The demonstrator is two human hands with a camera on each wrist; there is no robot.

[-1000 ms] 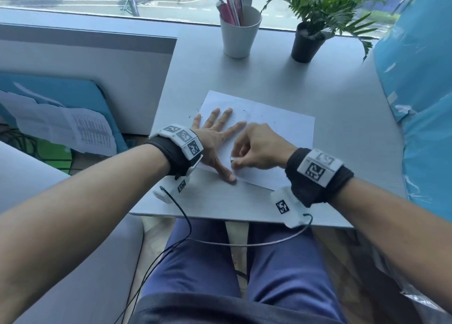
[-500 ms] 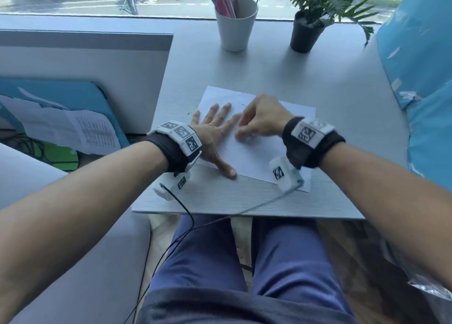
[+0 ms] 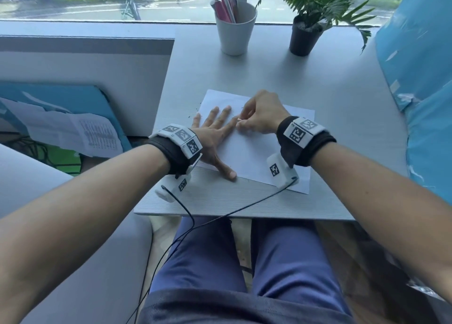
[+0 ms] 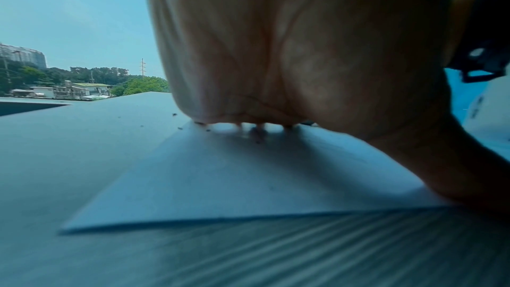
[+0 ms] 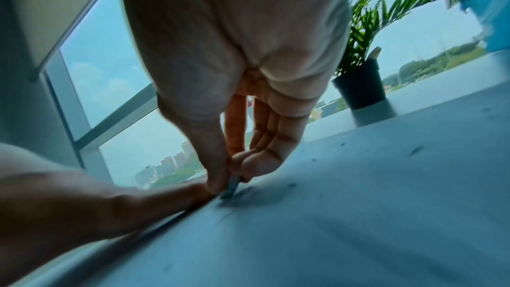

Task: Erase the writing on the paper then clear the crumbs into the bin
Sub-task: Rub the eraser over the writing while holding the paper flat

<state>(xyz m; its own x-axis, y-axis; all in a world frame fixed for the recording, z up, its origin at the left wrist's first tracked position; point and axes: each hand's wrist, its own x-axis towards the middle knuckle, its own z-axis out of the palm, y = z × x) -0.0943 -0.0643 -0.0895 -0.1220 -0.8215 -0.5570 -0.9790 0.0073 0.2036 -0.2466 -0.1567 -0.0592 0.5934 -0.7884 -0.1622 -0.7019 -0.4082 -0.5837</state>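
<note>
A white sheet of paper [image 3: 254, 152] lies on the grey desk [image 3: 293, 79]. My left hand [image 3: 215, 133] lies flat on the sheet's left part, fingers spread and straight, pressing it down. My right hand [image 3: 259, 116] is just right of those fingers and pinches a small white eraser [image 3: 239, 120] between thumb and fingers. In the right wrist view the eraser [image 5: 231, 187] touches the paper [image 5: 358, 204] beside a left finger. Dark crumbs [image 4: 179, 127] dot the desk [image 4: 69, 150] and the paper's [image 4: 220, 182] far edge. No bin is in view.
A white cup [image 3: 236, 30] with pens and a potted plant [image 3: 305, 35] stand at the desk's far edge by the window. A blue plastic-wrapped surface [image 3: 420, 91] rises at the right. Printed sheets [image 3: 73, 133] lie low on the left. Cables hang over my lap.
My right hand went from the sheet's near middle up toward its far edge, then came slightly back beside the left fingers, still pinching the eraser. The left hand stayed flat.
</note>
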